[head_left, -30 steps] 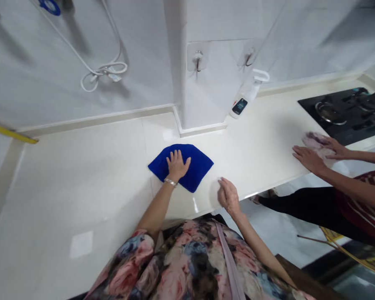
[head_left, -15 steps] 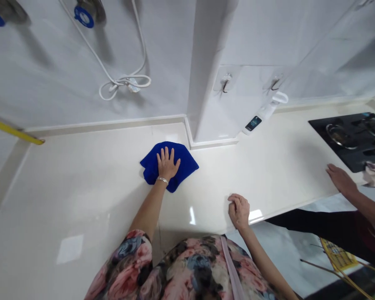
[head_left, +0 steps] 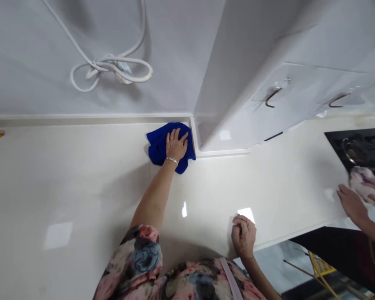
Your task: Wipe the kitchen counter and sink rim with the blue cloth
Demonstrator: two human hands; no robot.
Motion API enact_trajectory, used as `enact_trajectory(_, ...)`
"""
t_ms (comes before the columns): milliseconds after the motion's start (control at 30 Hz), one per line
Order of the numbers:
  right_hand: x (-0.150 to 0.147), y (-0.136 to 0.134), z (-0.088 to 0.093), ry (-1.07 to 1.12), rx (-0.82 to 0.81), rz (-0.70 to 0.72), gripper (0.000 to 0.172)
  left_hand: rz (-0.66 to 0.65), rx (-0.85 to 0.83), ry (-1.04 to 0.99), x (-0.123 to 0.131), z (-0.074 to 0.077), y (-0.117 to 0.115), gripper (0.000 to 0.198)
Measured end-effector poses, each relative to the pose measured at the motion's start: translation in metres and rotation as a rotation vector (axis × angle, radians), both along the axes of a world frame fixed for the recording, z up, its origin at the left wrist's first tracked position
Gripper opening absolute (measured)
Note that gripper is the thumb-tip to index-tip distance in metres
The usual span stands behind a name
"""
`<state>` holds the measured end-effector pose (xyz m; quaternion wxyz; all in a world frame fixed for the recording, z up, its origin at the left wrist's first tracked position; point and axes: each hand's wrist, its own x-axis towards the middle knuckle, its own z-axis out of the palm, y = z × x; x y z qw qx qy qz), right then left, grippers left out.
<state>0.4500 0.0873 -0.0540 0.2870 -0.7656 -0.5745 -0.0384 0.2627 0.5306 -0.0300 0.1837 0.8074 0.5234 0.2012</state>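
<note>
A blue cloth (head_left: 158,146) lies on the cream countertop (head_left: 81,183), pushed into the corner where the back wall meets a white column (head_left: 231,96). My left hand (head_left: 176,145) lies flat on the cloth with fingers spread and a bracelet at the wrist. Near the counter's front edge my right hand (head_left: 244,235) rests with its fingers curled loosely; nothing shows in them.
A white cable (head_left: 112,71) hangs coiled on the wall. Two hooks (head_left: 273,95) stick to the column. A black gas hob (head_left: 359,148) sits at the right. Another person's hands (head_left: 353,204) work there with a pale cloth (head_left: 361,181).
My left hand has pushed the blue cloth away from me into the wall corner. My view has moved closer to the wall. The other person's hands moved back toward the hob.
</note>
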Motion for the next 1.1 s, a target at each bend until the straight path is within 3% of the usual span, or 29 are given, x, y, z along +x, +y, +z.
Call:
enact_trajectory(267, 0.002, -0.005, -0.004, 0.039, -0.038, -0.02, 0.022, 0.119, 0.033, -0.04, 0.02, -0.001, 0.036, 0.048)
enact_trajectory(600, -0.003, 0.007, -0.002, -0.01, 0.024, -0.03, 0.021, 0.108, 0.008, -0.026, 0.019, 0.012, 0.032, 0.046)
enact_trajectory(700, -0.003, 0.009, -0.002, -0.033, 0.045, -0.037, 0.021, 0.059, -0.004, -0.001, 0.009, 0.014, 0.016, 0.047)
enact_trajectory(867, -0.002, 0.005, -0.005, -0.068, 0.084, -0.02, 0.023, -0.071, 0.068, 0.0, -0.024, 0.007, -0.039, 0.047)
enact_trajectory(1000, -0.005, -0.015, -0.009, -0.083, 0.056, 0.042, 0.035, -0.12, 0.138, 0.019, -0.047, 0.001, -0.076, 0.047)
enact_trajectory(1100, -0.009, -0.038, -0.013, -0.089, -0.021, 0.081, 0.05, -0.109, 0.147, 0.037, -0.051, -0.002, -0.086, 0.049)
